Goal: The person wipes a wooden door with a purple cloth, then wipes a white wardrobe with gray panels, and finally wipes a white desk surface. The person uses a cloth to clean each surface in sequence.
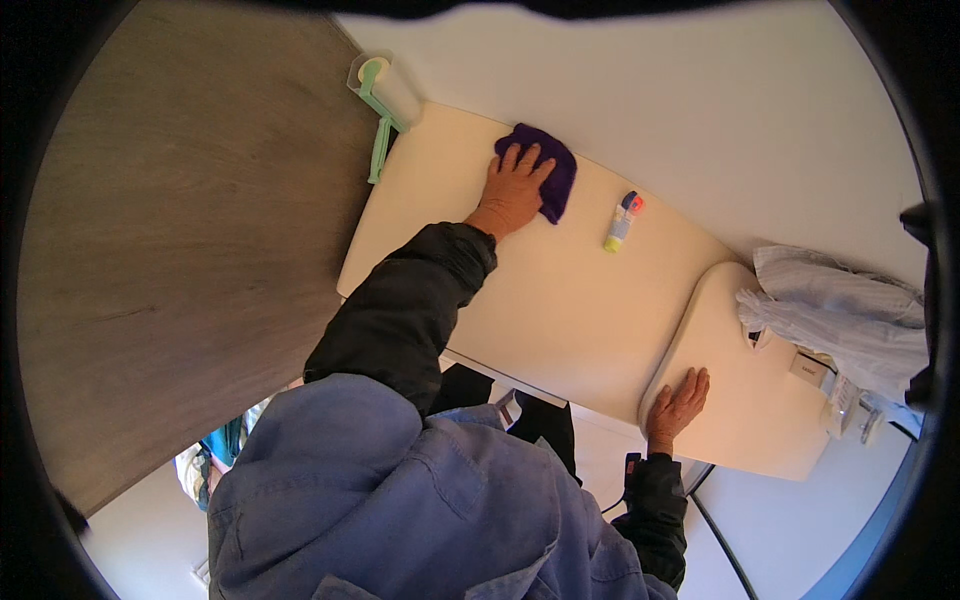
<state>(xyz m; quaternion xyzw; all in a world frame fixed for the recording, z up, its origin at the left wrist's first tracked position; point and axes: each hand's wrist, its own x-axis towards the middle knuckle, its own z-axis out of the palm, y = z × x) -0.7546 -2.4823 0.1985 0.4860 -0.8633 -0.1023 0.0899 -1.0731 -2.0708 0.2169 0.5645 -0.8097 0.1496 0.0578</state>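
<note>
My left hand (514,187) lies flat over a dark purple cloth (556,191) and holds it down against the cream tabletop (570,300), near the wall-side edge. The fingers are spread across the cloth, and the palm covers part of it. My right hand (679,405) rests palm down on a cream board with a rounded corner (742,427), at the right end of the tabletop. Nothing shows in that hand, and its fingers point away from me. Between the cloth and the board lies a small tube (616,229) with a yellow-green end, next to a blue and red item (632,201).
A green-handled lint roller (381,142) stands at the far left corner, by a wooden panel (195,195). At the right are white plastic bags (840,315), a small box bearing writing (810,369) and clear packaging (844,401). A white wall (637,82) borders the far edge.
</note>
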